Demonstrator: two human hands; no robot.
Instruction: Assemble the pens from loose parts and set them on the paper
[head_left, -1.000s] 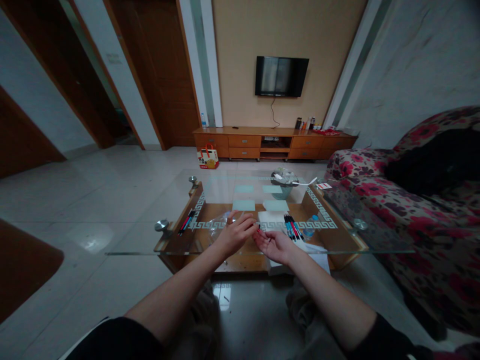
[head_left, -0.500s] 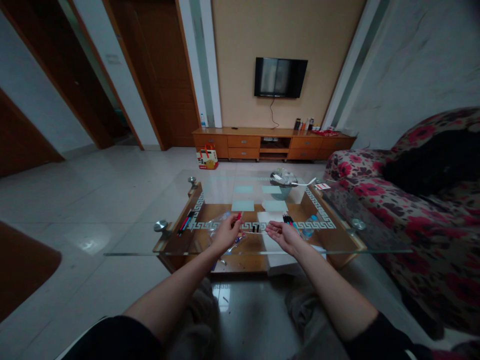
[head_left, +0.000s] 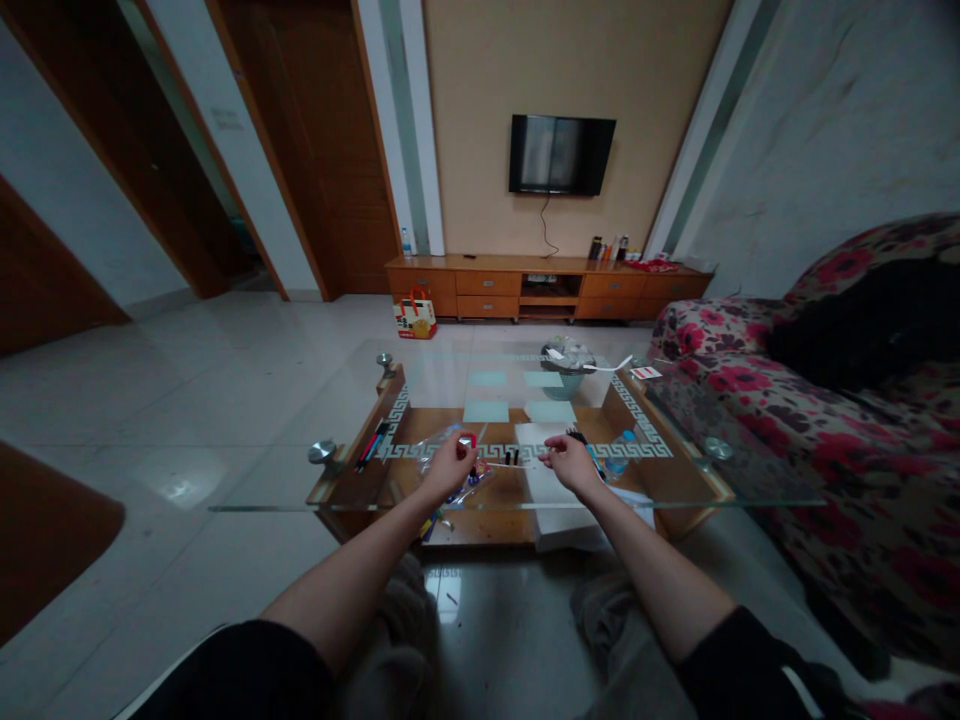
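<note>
Slippage is judged the main risk: a small red-capped pen piece (head_left: 469, 441) is pinched in the left hand (head_left: 448, 466) over the glass-topped wooden coffee table (head_left: 675, 480), a thin pale refill (head_left: 517, 464) is pinched in the right hand (head_left: 568, 463), either easily dropped.

Position: one camera sits on the head of the person, above both forearms.
Direction: it looks forward and a little down, along the clear glass-topped wooden coffee table (head_left: 420, 385) toward the black wall television (head_left: 562, 154).
Nearness: the hands are near the centre; the far wall is well apart.
Width: very wide view, edges bent.
Shared part: only one view exists.
</note>
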